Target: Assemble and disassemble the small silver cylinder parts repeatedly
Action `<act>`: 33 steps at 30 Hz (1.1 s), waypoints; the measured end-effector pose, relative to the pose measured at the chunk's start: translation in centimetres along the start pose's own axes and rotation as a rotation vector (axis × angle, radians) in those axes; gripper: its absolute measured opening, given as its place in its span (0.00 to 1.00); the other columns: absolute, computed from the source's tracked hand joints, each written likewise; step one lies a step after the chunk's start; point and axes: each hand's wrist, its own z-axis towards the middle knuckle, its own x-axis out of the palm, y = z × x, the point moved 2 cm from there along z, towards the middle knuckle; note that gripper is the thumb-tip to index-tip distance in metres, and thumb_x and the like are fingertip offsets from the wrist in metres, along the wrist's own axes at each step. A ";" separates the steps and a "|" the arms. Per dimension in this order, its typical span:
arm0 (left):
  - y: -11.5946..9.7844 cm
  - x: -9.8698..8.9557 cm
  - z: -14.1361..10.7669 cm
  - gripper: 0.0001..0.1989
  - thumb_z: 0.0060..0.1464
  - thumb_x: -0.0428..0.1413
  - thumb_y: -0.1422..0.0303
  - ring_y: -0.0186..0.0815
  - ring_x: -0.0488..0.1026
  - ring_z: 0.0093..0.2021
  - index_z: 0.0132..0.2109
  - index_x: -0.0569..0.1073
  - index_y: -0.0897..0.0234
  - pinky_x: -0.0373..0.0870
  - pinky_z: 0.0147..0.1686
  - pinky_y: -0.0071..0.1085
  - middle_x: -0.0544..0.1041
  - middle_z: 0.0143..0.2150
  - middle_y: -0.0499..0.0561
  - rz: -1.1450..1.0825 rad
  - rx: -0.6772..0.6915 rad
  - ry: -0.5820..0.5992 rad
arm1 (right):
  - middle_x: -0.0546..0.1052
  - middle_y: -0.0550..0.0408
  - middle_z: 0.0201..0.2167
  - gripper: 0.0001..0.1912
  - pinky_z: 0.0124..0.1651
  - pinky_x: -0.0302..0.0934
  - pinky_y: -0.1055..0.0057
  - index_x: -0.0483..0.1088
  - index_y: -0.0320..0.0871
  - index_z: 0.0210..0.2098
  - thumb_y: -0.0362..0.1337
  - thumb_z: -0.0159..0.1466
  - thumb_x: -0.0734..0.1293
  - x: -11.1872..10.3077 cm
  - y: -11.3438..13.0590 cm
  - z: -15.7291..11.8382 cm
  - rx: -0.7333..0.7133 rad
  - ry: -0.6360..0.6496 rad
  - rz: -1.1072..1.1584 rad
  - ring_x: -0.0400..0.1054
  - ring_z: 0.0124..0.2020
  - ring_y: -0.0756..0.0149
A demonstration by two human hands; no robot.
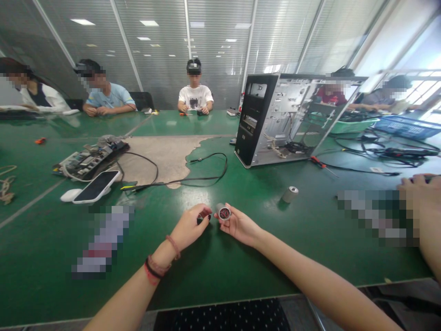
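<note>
My right hand (237,225) is closed around a small silver metal cylinder (225,213). Its open end faces me, and something reddish shows inside. Just left of it, my left hand (193,225) pinches a small black piece (203,219), partly hidden by the fingers; its exact kind is unclear. A narrow gap separates the two hands, both low over the green table (248,271). A second silver cylinder (290,194) lies on the table to the right, with a small hole in its end.
A computer case (257,119) with its side off stands at back right. A screwdriver (319,162), cables (220,177), a phone (96,187) and a circuit-board assembly (91,158) lie around. Another person's hand (418,193) is at the right edge; several people sit around the table.
</note>
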 end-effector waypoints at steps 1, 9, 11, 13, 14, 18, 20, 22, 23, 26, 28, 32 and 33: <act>0.0 0.0 0.0 0.07 0.55 0.48 0.74 0.35 0.72 0.36 0.39 0.71 0.63 0.69 0.39 0.30 0.75 0.36 0.50 0.003 0.000 -0.002 | 0.78 0.50 0.30 0.14 0.32 0.66 0.77 0.67 0.37 0.37 0.42 0.68 0.57 0.0 0.0 0.0 0.004 -0.004 0.000 0.72 0.26 0.74; 0.1 0.0 0.1 0.07 0.55 0.49 0.73 0.33 0.71 0.33 0.38 0.71 0.64 0.68 0.36 0.28 0.75 0.33 0.48 -0.030 -0.033 0.001 | 0.77 0.54 0.28 0.10 0.31 0.66 0.77 0.65 0.40 0.38 0.41 0.66 0.61 -0.3 -0.2 0.2 -0.047 -0.027 -0.036 0.73 0.26 0.73; 0.1 0.1 0.1 0.07 0.55 0.49 0.72 0.33 0.71 0.32 0.38 0.71 0.64 0.68 0.35 0.28 0.75 0.33 0.49 -0.042 -0.059 0.012 | 0.77 0.54 0.28 0.10 0.31 0.65 0.77 0.65 0.40 0.38 0.42 0.64 0.62 -0.3 -0.3 0.1 -0.053 -0.024 -0.054 0.72 0.26 0.73; 0.2 0.2 0.2 0.07 0.55 0.49 0.71 0.34 0.71 0.32 0.38 0.71 0.64 0.67 0.34 0.28 0.75 0.32 0.49 -0.059 -0.085 0.024 | 0.76 0.55 0.28 0.11 0.30 0.65 0.77 0.64 0.41 0.39 0.42 0.62 0.65 -0.1 -0.3 0.0 -0.089 -0.019 -0.098 0.72 0.26 0.73; 0.3 0.2 0.2 0.07 0.56 0.49 0.71 0.34 0.71 0.32 0.38 0.71 0.65 0.67 0.34 0.28 0.75 0.32 0.49 -0.073 -0.102 0.029 | 0.76 0.57 0.27 0.12 0.30 0.65 0.77 0.63 0.42 0.40 0.43 0.61 0.66 0.0 -0.3 -0.1 -0.129 -0.022 -0.135 0.72 0.26 0.73; 0.6 0.4 0.1 0.09 0.58 0.48 0.66 0.32 0.71 0.28 0.41 0.69 0.66 0.68 0.29 0.28 0.73 0.31 0.49 -0.229 -0.183 0.078 | 0.74 0.60 0.25 0.19 0.29 0.64 0.75 0.61 0.45 0.44 0.43 0.57 0.69 0.6 0.1 -0.6 -0.407 -0.049 -0.407 0.70 0.25 0.71; 0.5 0.5 0.1 0.11 0.58 0.49 0.63 0.33 0.72 0.30 0.43 0.67 0.66 0.69 0.30 0.28 0.74 0.33 0.50 -0.315 -0.181 0.103 | 0.73 0.60 0.27 0.20 0.31 0.64 0.73 0.61 0.46 0.46 0.43 0.57 0.69 0.8 0.3 -0.9 -0.550 -0.053 -0.577 0.70 0.27 0.70; 0.3 0.6 0.0 0.13 0.55 0.53 0.63 0.34 0.72 0.34 0.45 0.66 0.65 0.70 0.34 0.29 0.74 0.36 0.51 -0.320 -0.147 0.106 | 0.73 0.59 0.29 0.19 0.35 0.65 0.71 0.60 0.47 0.48 0.41 0.59 0.67 0.9 0.6 -1.4 -0.672 -0.069 -0.776 0.70 0.30 0.68; 0.1 0.6 0.0 0.15 0.53 0.56 0.63 0.35 0.72 0.36 0.45 0.66 0.65 0.70 0.36 0.30 0.74 0.37 0.51 -0.295 -0.125 0.100 | 0.73 0.58 0.31 0.19 0.38 0.65 0.70 0.60 0.47 0.48 0.39 0.59 0.66 1.0 0.7 -1.7 -0.727 -0.079 -0.890 0.70 0.32 0.68; -0.3 0.7 -0.1 0.18 0.48 0.60 0.66 0.35 0.71 0.37 0.45 0.66 0.64 0.69 0.39 0.31 0.73 0.38 0.49 -0.211 -0.059 0.086 | 0.73 0.54 0.41 0.19 0.44 0.64 0.67 0.61 0.47 0.50 0.36 0.60 0.66 1.3 0.8 -2.4 -0.870 -0.080 -1.206 0.70 0.39 0.66; -0.4 0.7 -0.1 0.17 0.47 0.60 0.69 0.35 0.71 0.38 0.44 0.66 0.63 0.68 0.40 0.32 0.73 0.38 0.48 -0.160 -0.021 0.069 | 0.72 0.53 0.46 0.20 0.47 0.63 0.67 0.61 0.47 0.51 0.36 0.59 0.66 1.5 0.7 -2.7 -0.944 -0.058 -1.340 0.70 0.43 0.64; -0.5 0.8 -0.3 0.15 0.48 0.58 0.72 0.34 0.71 0.37 0.43 0.65 0.63 0.68 0.40 0.31 0.73 0.37 0.47 -0.082 0.022 0.032 | 0.74 0.52 0.44 0.26 0.48 0.64 0.65 0.57 0.47 0.55 0.37 0.58 0.67 1.4 0.5 -2.7 -1.014 -0.056 -1.451 0.70 0.44 0.63; -0.5 0.9 -0.4 0.14 0.48 0.58 0.72 0.34 0.71 0.38 0.43 0.65 0.63 0.68 0.40 0.31 0.73 0.37 0.47 -0.070 0.037 0.028 | 0.74 0.52 0.43 0.27 0.48 0.64 0.64 0.56 0.47 0.55 0.37 0.58 0.67 1.3 0.4 -2.6 -1.021 -0.060 -1.459 0.70 0.44 0.63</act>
